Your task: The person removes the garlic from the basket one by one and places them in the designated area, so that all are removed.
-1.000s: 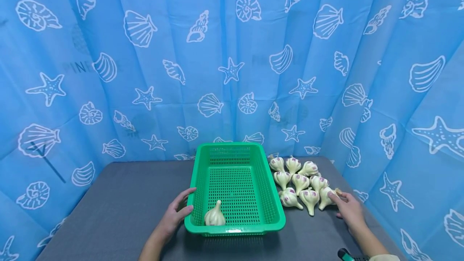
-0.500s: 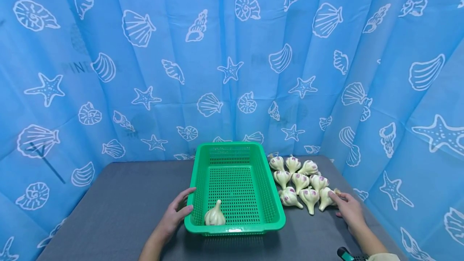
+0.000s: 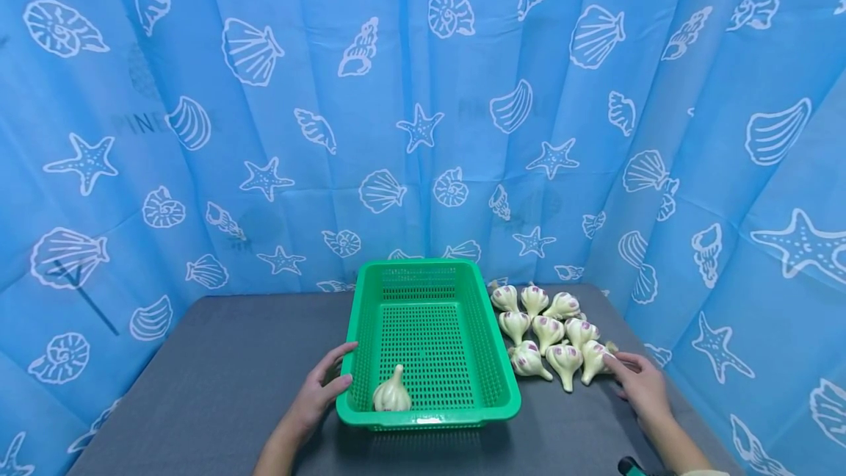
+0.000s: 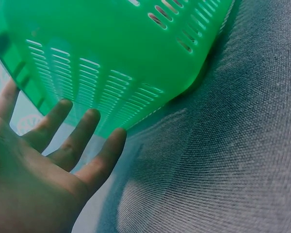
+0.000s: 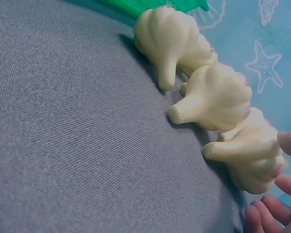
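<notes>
My left hand [image 3: 316, 397] is at the left side of a green plastic basket [image 3: 349, 388], its fingers loosely spread along the slotted wall in the left wrist view. A garlic bulb [image 3: 393, 394] lies inside the basket, near the front left corner, stem up. Several more white bulbs with purple patches stand in rows right of the basket. My right hand [image 3: 641, 388] is beside the front right bulb [image 3: 594, 360]. In the right wrist view, the thumb and relaxed fingers [image 5: 269, 213] are right by that bulb [image 5: 254, 158], not wrapped round it.
Grey cloth covers the table [image 3: 218, 388]. A blue curtain [image 3: 423, 131] with white shell prints hangs behind and to the right. A dark and green object [image 3: 631, 466] shows near the right wrist at the bottom edge.
My right hand has shifted slightly to the right, showing more of the front right garlic bulb. The left hand, basket and bulbs look unmoved.
</notes>
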Tool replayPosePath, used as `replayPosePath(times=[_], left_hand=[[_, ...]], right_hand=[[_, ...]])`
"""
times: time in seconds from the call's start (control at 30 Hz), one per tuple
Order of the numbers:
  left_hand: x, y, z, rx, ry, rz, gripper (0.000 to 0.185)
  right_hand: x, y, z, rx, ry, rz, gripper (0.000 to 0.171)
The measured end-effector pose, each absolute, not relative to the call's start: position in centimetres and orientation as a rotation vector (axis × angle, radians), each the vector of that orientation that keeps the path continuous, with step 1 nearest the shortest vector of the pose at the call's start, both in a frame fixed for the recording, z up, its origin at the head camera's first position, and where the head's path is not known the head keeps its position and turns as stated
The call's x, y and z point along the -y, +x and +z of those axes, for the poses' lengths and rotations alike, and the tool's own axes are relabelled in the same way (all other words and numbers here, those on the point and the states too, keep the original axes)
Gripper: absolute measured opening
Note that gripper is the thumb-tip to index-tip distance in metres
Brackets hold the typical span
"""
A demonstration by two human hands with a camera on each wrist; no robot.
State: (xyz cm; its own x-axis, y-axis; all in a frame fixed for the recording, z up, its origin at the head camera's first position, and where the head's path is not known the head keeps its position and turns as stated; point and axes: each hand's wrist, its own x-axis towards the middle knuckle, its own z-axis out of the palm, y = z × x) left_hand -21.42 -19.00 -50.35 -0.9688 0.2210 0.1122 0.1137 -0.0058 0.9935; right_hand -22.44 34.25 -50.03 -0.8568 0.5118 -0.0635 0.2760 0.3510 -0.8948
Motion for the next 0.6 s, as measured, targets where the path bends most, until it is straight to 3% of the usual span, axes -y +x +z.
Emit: replayPosePath(times=[0.1,0.6], left_hand=[[19.0,-21.4,-50.3,-2.159,0.368,2.146,0.052],[19.0,-21.3,-50.2,-2.164,0.356,2.135,0.051]], right_hand=[[-34.3,-22.3,-49.9,2.356,-0.733,1.465,0.059],[-32.0,-21.6,-46.9,2.39,-0.581,1.335,0.046]])
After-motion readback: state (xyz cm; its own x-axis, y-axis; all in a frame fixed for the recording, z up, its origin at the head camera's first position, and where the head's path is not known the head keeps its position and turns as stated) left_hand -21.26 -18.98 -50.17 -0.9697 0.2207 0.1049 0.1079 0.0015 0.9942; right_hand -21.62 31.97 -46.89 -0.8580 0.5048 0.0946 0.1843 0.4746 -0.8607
